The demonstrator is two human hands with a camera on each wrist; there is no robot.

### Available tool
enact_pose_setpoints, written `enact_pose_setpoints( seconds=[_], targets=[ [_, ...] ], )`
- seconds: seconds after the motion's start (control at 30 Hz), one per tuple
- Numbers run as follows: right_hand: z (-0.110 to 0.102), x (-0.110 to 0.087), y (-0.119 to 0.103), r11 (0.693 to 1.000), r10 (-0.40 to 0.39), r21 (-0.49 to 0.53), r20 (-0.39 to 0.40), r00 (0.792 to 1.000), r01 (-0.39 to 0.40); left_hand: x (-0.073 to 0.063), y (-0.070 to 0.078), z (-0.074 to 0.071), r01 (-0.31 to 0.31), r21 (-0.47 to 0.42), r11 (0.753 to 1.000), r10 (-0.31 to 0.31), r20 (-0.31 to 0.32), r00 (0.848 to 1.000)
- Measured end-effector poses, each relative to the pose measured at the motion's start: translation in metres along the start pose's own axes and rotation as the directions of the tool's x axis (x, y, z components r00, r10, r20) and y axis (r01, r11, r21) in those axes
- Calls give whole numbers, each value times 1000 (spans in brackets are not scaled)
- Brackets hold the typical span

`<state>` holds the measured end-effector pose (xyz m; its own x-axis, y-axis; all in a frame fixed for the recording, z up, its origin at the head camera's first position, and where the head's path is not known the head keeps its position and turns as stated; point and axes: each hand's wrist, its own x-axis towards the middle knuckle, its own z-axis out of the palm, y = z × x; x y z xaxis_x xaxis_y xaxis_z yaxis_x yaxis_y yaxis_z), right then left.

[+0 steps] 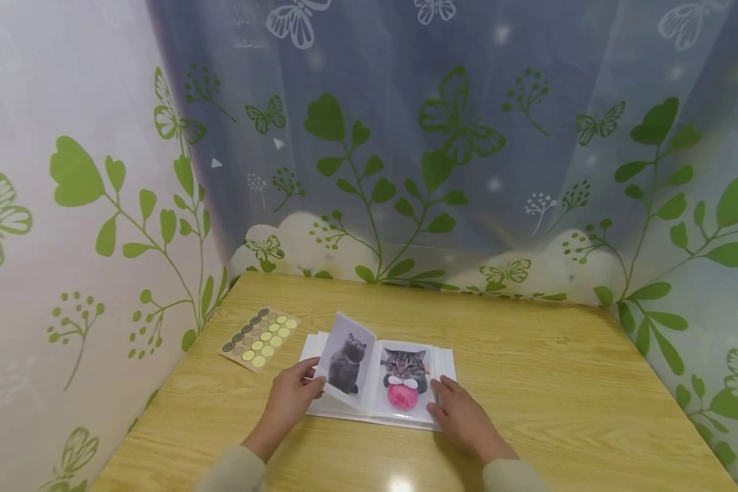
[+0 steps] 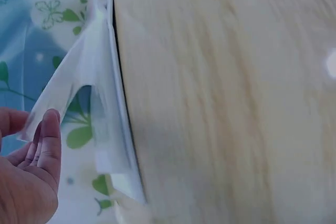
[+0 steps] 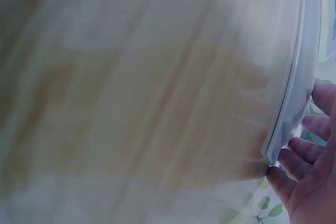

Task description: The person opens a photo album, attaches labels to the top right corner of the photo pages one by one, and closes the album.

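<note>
A small photo album [image 1: 400, 418] lies spread on the wooden table, its pages facing up. My left hand [image 1: 290, 403] pinches the outer edge of a raised page [image 1: 337, 342], which shows a grey cat. In the left wrist view, that page [image 2: 65, 80] stands tilted away from the rest, between the thumb and fingers of my left hand [image 2: 31, 177]. At the album's right edge rests my right hand [image 1: 467, 417], beside a photo [image 1: 404, 372] of a tabby cat with a pink ball. The right wrist view has its loosely bent fingers [image 3: 296, 163] touching the album's edge [image 3: 294, 93].
A brown sheet of round stickers [image 1: 261, 338], dark, tan and yellow, lies on the table [image 1: 547, 383] left of the album. Behind and along both sides hang curtains [image 1: 393, 225] printed with green leaves and butterflies.
</note>
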<state>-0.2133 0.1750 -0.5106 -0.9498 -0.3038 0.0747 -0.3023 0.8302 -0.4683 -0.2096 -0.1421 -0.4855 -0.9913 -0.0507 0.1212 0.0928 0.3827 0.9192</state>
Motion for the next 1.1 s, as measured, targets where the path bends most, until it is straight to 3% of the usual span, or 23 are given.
enact_pose_setpoints(
  seconds=[0.17, 0.5, 0.77, 1.1],
  targets=[
    [-1, 1, -1, 1000, 1, -19, 10, 1000, -1, 1, -10, -7, 45, 58, 997, -45, -3, 999],
    [-1, 1, 2, 997, -9, -75, 23, 1000, 11, 1, -20, -13, 39, 261, 965, -41, 1, 999],
    [-1, 1, 3, 995, -6, -97, 29, 1000, 9, 0, -25, -12, 20, 412, 911, -38, 36, 999],
    [-4, 1, 1, 993, 30, -114, 48, 998, -24, -2, -25, -11, -51, 593, 803, 7, 77, 997]
  ],
)
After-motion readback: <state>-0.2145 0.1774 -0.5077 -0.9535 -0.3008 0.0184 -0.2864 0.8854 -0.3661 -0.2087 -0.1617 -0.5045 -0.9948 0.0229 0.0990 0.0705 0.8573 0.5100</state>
